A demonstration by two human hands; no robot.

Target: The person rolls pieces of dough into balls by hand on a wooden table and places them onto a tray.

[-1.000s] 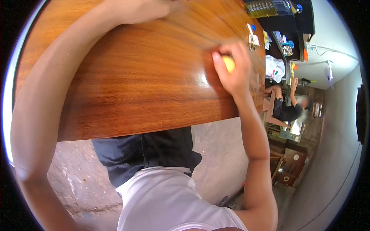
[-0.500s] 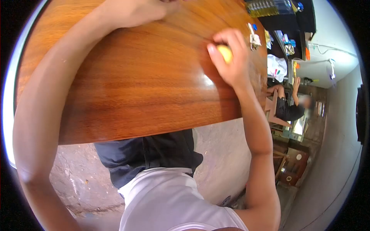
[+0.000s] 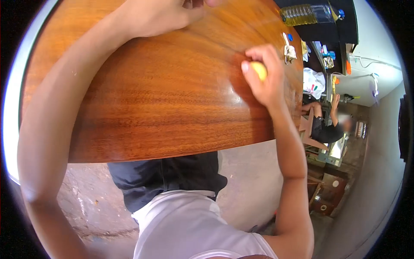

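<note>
My right hand [image 3: 270,77] is curled round a small yellow rounded object [image 3: 259,70], which shows between thumb and forefinger; its kind is not clear. That hand is over the right part of a polished brown wooden table [image 3: 164,103]. At the top edge of the view, my left hand [image 3: 157,16] is over the far left part of the table. Its visible fingers are bent inward, but the frame cuts part of them off, and anything they hold is hidden.
On the table's right side lie a small whitish item [image 3: 289,52] and a blue cap [image 3: 290,37]. Beyond is a clear bottle of yellowish liquid [image 3: 297,16] with a blue cap. Farther right, a person in dark clothes [image 3: 327,131] sits on a chair beside a white bag [image 3: 313,82].
The view has shifted a little, so the table items appear lower and farther right. My right hand, still round the yellow object, has come slightly closer to me. My left hand keeps its bent pose.
</note>
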